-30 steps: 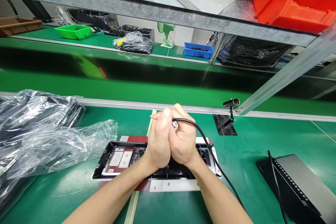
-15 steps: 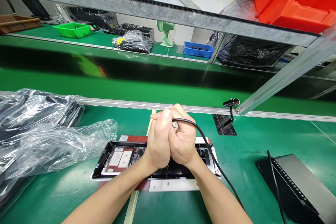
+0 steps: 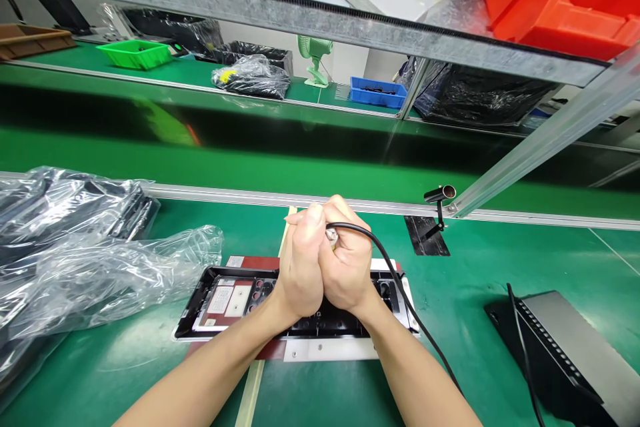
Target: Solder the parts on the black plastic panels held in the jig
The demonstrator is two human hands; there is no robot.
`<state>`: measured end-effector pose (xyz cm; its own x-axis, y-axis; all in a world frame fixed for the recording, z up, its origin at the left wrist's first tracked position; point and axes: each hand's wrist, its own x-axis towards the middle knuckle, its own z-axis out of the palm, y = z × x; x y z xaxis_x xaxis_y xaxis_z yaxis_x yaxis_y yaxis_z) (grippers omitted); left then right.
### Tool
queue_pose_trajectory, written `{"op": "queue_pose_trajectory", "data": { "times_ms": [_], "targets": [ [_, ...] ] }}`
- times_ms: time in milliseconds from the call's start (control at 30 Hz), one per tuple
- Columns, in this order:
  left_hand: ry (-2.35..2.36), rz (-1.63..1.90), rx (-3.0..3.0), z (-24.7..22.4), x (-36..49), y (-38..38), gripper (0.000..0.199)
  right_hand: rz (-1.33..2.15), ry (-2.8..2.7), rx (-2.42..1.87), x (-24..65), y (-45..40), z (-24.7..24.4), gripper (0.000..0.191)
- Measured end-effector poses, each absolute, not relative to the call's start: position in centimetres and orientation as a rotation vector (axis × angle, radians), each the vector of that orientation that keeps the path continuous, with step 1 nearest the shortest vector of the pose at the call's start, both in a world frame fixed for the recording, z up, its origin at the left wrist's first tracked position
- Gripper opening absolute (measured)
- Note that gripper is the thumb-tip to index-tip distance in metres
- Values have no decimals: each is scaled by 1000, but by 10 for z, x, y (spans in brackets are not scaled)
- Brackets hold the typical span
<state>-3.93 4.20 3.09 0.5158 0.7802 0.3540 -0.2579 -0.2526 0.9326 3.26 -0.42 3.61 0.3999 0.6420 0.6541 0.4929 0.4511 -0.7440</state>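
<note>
My left hand (image 3: 302,263) and my right hand (image 3: 347,259) are pressed together, fingers closed round a corded tool whose body they hide. Only a pale, shiny bit of the tool (image 3: 332,236) shows by my right thumb. From its top a black cable (image 3: 383,250) arches over my right hand and runs down to the right. Both hands are above a long black plastic housing (image 3: 210,273), open side up, with round holes and a white label inside. It sits in a dark red and white fixture (image 3: 330,350). The tool's lower end is hidden.
Clear plastic bags (image 3: 115,273) with black parts lie at left. To the right are a black pipe-like holder (image 3: 440,195) and a black and grey panel (image 3: 565,340) with a cable across it. Overhead runs a metal shelf (image 3: 280,10) bearing a red bin (image 3: 555,7).
My hands keep the same grip above the housing. The whole view has shifted very slightly; nothing on the bench has visibly moved.
</note>
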Motion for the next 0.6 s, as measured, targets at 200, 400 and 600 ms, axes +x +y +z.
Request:
{"op": "queue_pose_trajectory", "data": {
  "times_ms": [200, 400, 600],
  "targets": [
    [448, 1063, 1516, 32, -39, 42, 55, 109, -1234, -1201, 32, -5, 36, 22],
    [449, 1057, 1495, 29, -40, 42, 53, 102, -1236, -1191, 32, -5, 35, 20],
    [424, 1025, 1504, 29, -40, 42, 53, 94, -1232, -1196, 31, -5, 34, 21]
  ]
}}
